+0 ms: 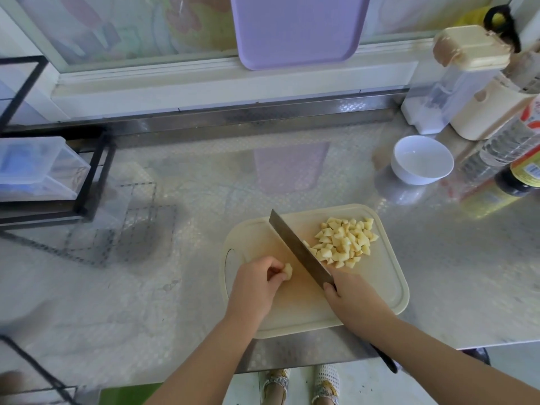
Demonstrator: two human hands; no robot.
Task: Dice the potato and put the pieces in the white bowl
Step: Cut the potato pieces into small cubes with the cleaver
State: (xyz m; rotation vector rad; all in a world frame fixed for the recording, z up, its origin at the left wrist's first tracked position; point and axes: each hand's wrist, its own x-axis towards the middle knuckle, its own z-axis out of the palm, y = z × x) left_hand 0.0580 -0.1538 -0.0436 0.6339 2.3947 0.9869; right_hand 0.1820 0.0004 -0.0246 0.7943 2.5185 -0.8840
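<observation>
On the cream cutting board (388, 290) my left hand (257, 285) pinches a small last piece of potato (287, 270) against the board. My right hand (350, 293) grips the handle of a cleaver (298, 248), whose blade runs up and to the left, just right of that piece. A heap of pale yellow potato dice (346, 242) lies on the board to the right of the blade. The white bowl (422, 159) stands apart on the steel counter, behind and to the right of the board; no dice show in it.
Bottles (514, 159) and a clear container with a cream lid (455, 83) crowd the back right corner. A black wire rack with clear plastic boxes (43, 168) stands at the left. A purple tray (298, 27) leans against the window. The counter's front edge runs just below the board.
</observation>
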